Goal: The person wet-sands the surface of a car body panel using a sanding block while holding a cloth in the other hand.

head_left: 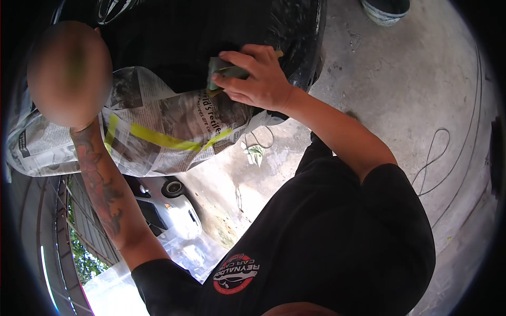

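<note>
My right hand (253,73) grips a grey-green pad (216,68) with a tan edge, pressed on the dark, dull surface of a vehicle panel (168,37). Newspaper masking (163,113) with yellow tape (163,138) covers the panel's near part, just below my right hand. My left hand (71,73), at the end of my tattooed forearm, is at the panel's left side; it is blurred out, so its fingers and anything in it cannot be made out.
A bucket (385,10) stands on the concrete floor (400,79) at top right, with loose cords (437,142) along the right. A white car (179,210) is below the panel. Metal railings (66,226) and translucent sheeting (121,279) are at lower left.
</note>
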Available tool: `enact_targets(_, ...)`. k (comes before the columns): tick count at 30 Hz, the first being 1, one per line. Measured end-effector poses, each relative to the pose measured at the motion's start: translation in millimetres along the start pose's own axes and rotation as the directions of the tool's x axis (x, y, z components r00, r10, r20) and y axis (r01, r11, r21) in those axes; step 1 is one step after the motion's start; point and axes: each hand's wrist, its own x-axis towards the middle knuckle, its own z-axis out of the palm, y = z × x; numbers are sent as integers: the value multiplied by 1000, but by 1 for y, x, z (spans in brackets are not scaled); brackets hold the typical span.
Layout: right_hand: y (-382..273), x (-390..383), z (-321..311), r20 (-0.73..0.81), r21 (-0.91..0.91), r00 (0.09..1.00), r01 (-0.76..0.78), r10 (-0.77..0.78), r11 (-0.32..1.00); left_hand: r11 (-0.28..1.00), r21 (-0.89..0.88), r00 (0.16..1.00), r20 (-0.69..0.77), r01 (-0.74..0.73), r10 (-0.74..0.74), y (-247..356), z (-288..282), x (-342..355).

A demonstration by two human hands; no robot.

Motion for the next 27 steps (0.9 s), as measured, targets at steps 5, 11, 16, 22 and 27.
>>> enact_targets(5,-27,45,6,-102,12,992,74,-72,997,1000,3,1000,23,2,-2,3,0,3)
enact_targets(11,6,-10,-2,-23,-16,1000,15,-15,1000,1000,27,999,36,7,-8,4,-2,5)
enact_targets(16,-17,31,3,-52,40,997,67,-65,997,1000,10,1000,30,-1,1,0,0,2)
enact_targets(22,37,-42,-15,79,-98,996,48,-40,994,1000,18,999,53,-12,11,-8,0,-2)
enact_targets(27,63,-68,-20,202,-161,979,49,-15,986,999,32,997,74,-37,34,-13,-1,-2)
